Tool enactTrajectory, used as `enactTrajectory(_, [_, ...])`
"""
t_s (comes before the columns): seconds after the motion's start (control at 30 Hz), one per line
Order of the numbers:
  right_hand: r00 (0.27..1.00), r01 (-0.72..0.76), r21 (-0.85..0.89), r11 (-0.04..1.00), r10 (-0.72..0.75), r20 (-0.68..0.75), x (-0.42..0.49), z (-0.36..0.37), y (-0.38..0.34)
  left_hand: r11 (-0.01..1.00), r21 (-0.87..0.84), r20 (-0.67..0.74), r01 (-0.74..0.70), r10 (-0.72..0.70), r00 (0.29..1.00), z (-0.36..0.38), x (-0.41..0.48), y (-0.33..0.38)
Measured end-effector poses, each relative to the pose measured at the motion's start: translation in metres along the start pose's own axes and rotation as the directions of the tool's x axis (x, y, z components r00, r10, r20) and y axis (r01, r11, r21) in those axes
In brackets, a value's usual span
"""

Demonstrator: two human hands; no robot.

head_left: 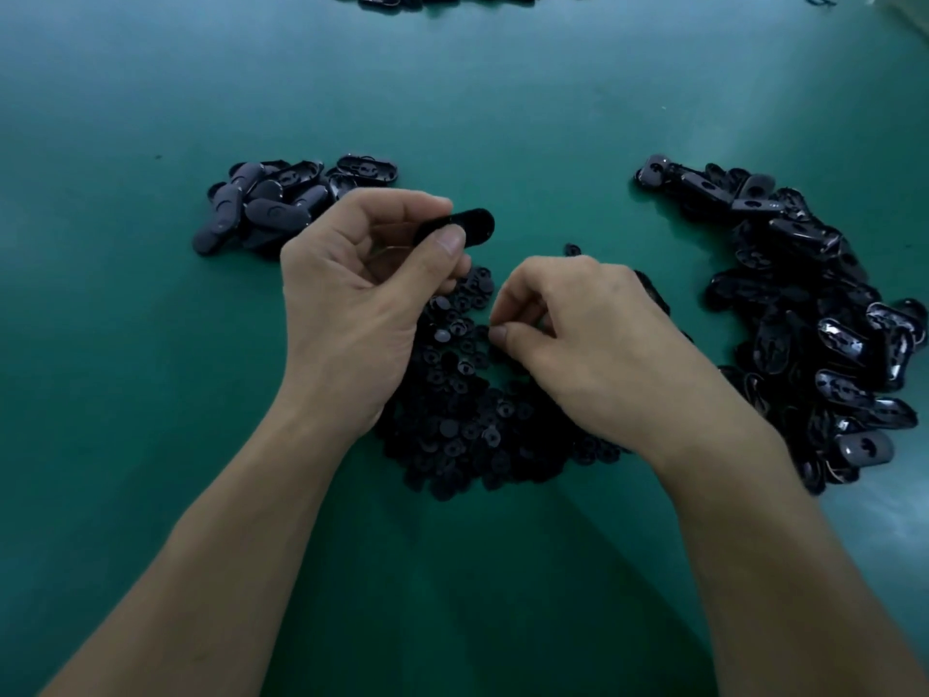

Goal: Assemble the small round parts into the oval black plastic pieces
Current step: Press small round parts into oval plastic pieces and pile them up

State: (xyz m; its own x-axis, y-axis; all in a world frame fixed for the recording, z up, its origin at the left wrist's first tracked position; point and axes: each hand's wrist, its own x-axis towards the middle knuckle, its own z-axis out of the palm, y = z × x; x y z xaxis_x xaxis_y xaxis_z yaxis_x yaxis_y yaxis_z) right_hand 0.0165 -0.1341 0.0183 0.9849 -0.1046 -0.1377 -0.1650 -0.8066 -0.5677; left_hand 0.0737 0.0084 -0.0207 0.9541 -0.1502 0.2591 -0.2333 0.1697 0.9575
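Teal-green table [125,344] fills the view, with both bare forearms reaching in from the near edge. The left hand [352,294] is raised, palm turned inward, its fingers [447,244] pinching one end of an oval black plastic piece [470,226] that juts out to the right. The right hand [593,344] is lower, knuckles up, with its fingers [502,337] curled and thumb and forefinger tips drawn together. I cannot tell whether they hold a part. Directly under both sets of fingers lies a heap of small round black parts [467,425]. Left of the left fingers sits a small pile of oval black pieces [266,208]. Well to the right of the right fingers, a larger curved pile of glossy oval pieces [814,334] runs towards the table's side. Bare green cloth lies beyond the fingers.
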Motion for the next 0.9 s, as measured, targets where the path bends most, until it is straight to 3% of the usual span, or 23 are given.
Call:
enactTrajectory(0.37, [0.945, 0.127, 0.280, 0.952, -0.030, -0.327, 0.0019, -0.0055, 0.0020, 0.998, 0.047, 0.017, -0.049, 0.048, 0.999, -0.0021, 0.0008, -0.0017])
enactTrajectory(0.9, [0.920, 0.190, 0.404, 0.895, -0.018, -0.392, 0.0034, -0.0062, 0.0002, 1.000, 0.027, 0.020, -0.003, 0.002, 1.000, -0.0030, 0.0003, -0.0026])
